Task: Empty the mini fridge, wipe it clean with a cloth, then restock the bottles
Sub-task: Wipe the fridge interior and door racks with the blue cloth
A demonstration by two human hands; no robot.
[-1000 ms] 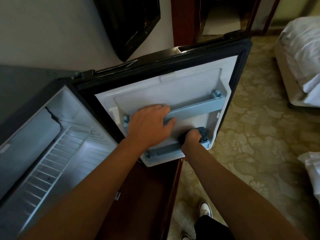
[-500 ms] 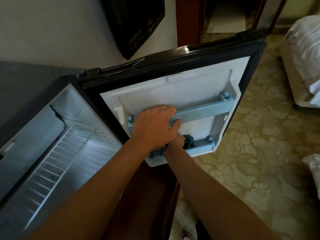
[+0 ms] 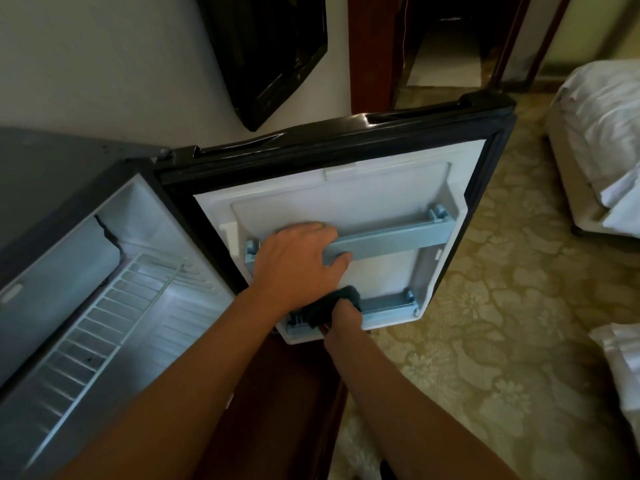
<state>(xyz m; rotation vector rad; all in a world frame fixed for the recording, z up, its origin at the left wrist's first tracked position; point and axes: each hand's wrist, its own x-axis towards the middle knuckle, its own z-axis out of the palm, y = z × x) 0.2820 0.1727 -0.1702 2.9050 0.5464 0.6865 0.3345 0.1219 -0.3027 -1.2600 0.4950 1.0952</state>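
Fridge: black mini fridge [image 3: 69, 209] on your left, white-lined door [image 3: 346, 202] swung wide.
Left hand: your left hand [image 3: 294, 265] grips the grey upper door rail [image 3: 391, 240].
Right hand: your right hand [image 3: 344, 315] clutches a dark cloth [image 3: 329, 304] on the lower door shelf [image 3: 388, 304].

hidden: lower door shelf [image 3: 388, 303] left part, behind cloth [image 3: 332, 303] | cut off: bed [image 3: 602, 133] right

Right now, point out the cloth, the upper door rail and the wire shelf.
cloth [image 3: 327, 306], head view, on the dark bunched fabric above the right hand.
upper door rail [image 3: 398, 242], head view, on its front face.
wire shelf [image 3: 104, 317], head view, on its middle bars.
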